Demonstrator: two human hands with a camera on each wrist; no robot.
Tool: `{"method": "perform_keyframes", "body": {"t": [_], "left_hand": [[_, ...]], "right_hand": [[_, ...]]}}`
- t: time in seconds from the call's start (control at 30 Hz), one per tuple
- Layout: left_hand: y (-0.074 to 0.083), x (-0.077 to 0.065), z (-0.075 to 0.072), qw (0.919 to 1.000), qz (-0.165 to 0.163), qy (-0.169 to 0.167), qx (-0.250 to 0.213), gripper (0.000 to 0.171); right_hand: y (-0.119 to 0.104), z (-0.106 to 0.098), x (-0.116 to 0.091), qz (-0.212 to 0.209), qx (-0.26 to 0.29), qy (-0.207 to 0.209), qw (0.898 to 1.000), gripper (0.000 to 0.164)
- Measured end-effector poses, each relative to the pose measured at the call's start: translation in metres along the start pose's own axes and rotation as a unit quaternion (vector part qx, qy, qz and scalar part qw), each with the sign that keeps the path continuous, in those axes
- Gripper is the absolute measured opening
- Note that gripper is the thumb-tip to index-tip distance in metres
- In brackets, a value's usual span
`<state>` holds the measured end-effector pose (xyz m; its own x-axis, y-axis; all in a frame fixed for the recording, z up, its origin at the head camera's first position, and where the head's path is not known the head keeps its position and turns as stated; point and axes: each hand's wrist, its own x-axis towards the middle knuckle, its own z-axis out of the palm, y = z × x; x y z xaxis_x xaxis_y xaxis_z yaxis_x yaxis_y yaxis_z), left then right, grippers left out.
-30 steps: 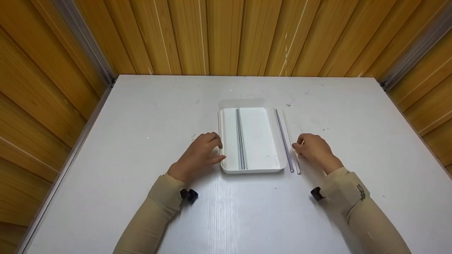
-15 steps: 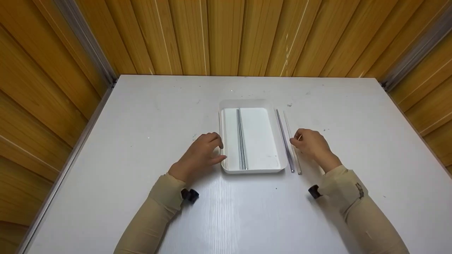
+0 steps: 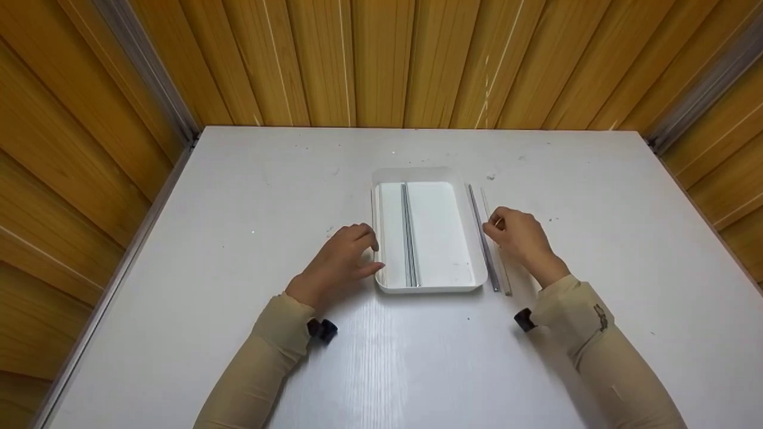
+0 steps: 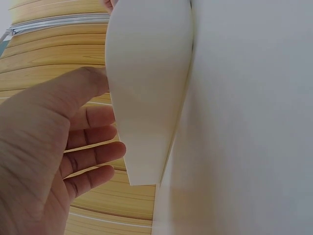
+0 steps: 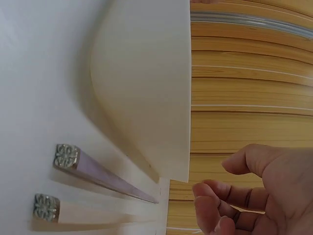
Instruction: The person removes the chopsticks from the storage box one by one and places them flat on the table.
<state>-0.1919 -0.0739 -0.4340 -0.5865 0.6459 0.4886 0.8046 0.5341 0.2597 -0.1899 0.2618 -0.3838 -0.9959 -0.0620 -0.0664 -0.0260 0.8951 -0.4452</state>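
Note:
A white tray (image 3: 438, 287) stands mid-table, with grey chopsticks (image 3: 410, 238) lying lengthwise in it and a pale, thin stick (image 3: 382, 238) along its left wall. My left hand (image 3: 340, 259) is at the left rim, thumb reaching over it and fingers loosely bent along the outside; in the left wrist view the thumb tip is hidden behind the wall. Right of the tray lie a purple chopstick (image 5: 105, 174) and a pale one (image 5: 88, 214), both with patterned metallic ends. Above these hovers my right hand (image 3: 520, 235), fingers bent, nothing held; the right wrist view shows its thumb apart from the fingers.
The white table (image 3: 286, 179) backs onto a yellow wood-panelled wall (image 3: 381, 65), with more panels at both sides. Metal posts (image 3: 158, 65) rise at the rear corners. A small black device (image 3: 322, 329) sits at each sleeve cuff.
My right hand has moved slightly left and away from me, over the two chopsticks beside the tray. The left hand keeps its place at the rim, and the chopsticks lie as before.

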Motion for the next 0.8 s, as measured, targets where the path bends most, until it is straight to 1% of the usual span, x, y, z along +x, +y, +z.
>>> {"method": "perform_keyframes", "body": {"t": [0.1, 0.3, 0.4, 0.6, 0.8], "left_hand": [[0.000, 0.000, 0.000, 1.0000, 0.001, 0.002, -0.004, 0.026], [0.000, 0.000, 0.000, 1.0000, 0.001, 0.002, -0.003, 0.025], [-0.001, 0.000, 0.000, 1.0000, 0.002, 0.001, 0.001, 0.025], [-0.001, -0.001, 0.001, 0.9998, 0.012, 0.012, 0.006, 0.025], [-0.001, -0.001, 0.001, 0.9998, 0.014, 0.011, 0.001, 0.025]], "right_hand": [[-0.004, 0.001, 0.000, -0.008, 0.006, 0.011, 1.000, 0.027], [-0.011, 0.003, 0.000, -0.022, 0.010, 0.019, 1.000, 0.025], [-0.014, 0.005, 0.000, -0.030, 0.011, 0.019, 0.999, 0.024], [-0.025, 0.009, 0.000, -0.043, 0.017, 0.012, 0.999, 0.022], [-0.035, 0.016, 0.003, -0.045, 0.015, 0.007, 0.999, 0.021]]}}
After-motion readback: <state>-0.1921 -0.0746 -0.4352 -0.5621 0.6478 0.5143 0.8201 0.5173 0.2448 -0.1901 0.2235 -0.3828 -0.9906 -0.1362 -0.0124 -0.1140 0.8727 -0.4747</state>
